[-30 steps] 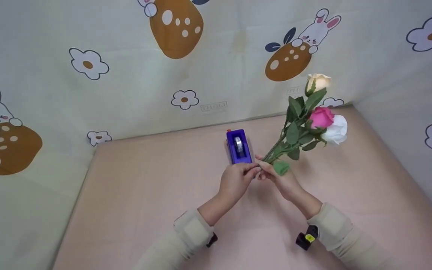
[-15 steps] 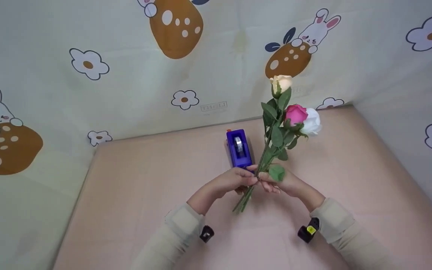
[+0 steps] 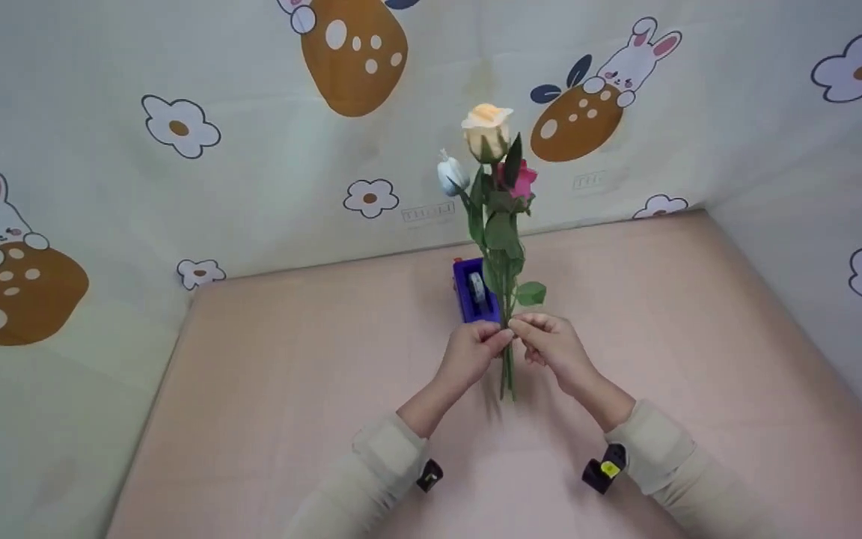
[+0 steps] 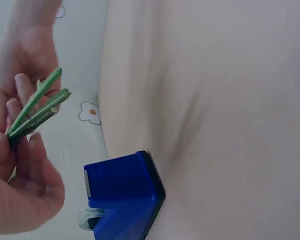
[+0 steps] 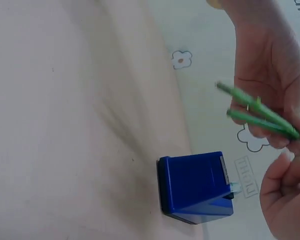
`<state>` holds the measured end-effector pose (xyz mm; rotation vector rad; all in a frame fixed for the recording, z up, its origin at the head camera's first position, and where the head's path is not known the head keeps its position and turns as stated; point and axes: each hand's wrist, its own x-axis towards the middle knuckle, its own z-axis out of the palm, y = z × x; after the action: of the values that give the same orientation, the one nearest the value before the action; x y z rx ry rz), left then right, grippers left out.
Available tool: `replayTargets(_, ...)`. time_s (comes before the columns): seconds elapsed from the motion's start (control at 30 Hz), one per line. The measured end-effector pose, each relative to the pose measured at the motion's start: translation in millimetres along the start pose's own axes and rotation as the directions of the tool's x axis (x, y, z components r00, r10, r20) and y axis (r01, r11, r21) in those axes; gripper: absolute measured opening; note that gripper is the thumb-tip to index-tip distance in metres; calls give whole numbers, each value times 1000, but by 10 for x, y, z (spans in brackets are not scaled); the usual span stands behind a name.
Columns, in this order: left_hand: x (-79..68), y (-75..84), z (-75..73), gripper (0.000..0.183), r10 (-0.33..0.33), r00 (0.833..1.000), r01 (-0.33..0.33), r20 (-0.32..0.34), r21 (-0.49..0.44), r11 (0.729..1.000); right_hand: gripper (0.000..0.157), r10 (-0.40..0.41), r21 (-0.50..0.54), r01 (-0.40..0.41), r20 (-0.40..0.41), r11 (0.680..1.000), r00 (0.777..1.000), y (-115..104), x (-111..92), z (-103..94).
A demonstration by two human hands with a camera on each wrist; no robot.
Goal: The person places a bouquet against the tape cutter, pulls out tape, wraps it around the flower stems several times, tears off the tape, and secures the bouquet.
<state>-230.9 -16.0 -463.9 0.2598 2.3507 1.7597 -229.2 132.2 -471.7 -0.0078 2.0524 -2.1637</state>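
Note:
A small bunch of roses stands nearly upright between my hands in the head view: a cream rose [image 3: 487,138] on top, a white rose [image 3: 451,176] at left, a pink rose [image 3: 524,181] at right. My left hand [image 3: 470,353] pinches the green stems [image 3: 506,382] from the left, thumb in front. From the other side my right hand [image 3: 564,355] pinches them at about the same height, its fingertips close to the left thumb. The cut stem ends stick out below both hands; the left wrist view shows the stem ends [image 4: 45,107] spreading slightly apart.
Behind the stems a blue tape dispenser [image 3: 467,292] with a roll of tape stands on the pink-covered table [image 3: 289,359], partly hidden by the flowers and left hand. A printed cloth wall [image 3: 266,187] rises along the table's back and sides.
The bunch has swung from leaning right to nearly upright and moved left, now in front of the dispenser. It has turned, so the white rose shows at left instead of right.

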Motion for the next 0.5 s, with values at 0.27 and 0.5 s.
replayTargets(0.27, 17, -98, 23, 19, -49, 996, 44, -70, -79, 996, 18, -50, -68, 46, -63, 997, 997, -33, 47, 70)
replayTargets(0.5, 27, -133, -40, 19, -171, 982, 185, 85, -198, 962, 21, -68, -87, 76, 93, 993, 993, -30, 46, 32)
